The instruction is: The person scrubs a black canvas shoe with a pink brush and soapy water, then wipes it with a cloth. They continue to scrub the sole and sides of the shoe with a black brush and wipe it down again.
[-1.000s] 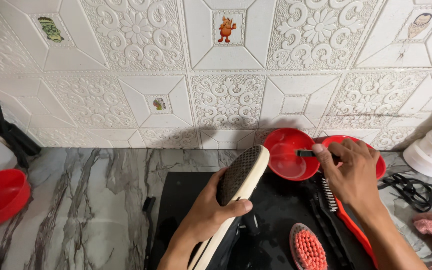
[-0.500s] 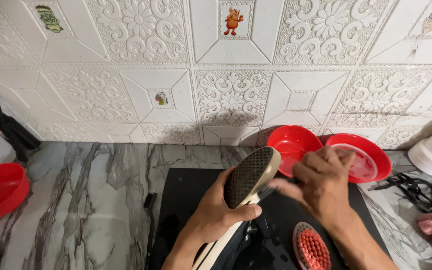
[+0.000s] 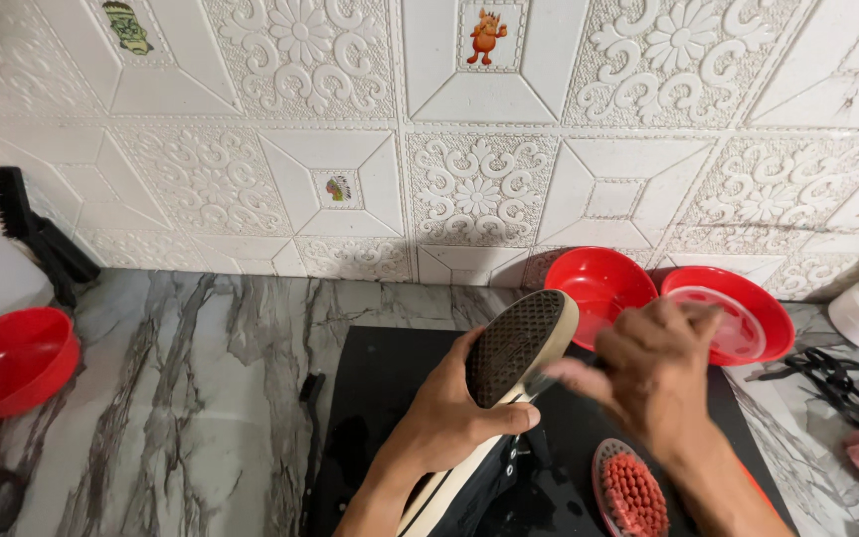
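My left hand (image 3: 449, 418) grips a black shoe (image 3: 509, 363) with a cream sole, held sole-up above a black mat (image 3: 370, 398) on the marble counter (image 3: 201, 378). My right hand (image 3: 653, 373), blurred, is closed around a thin dark tool touching the sole's edge. A red bristle brush (image 3: 633, 492) lies below; two red bowls (image 3: 599, 283) stand behind.

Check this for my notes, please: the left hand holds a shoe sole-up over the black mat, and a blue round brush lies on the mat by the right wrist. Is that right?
Not quite: the round brush is red, not blue, as the head view shows. The rest holds: the left hand holds the shoe sole-up over the black mat, and the brush lies on the mat by the right wrist.
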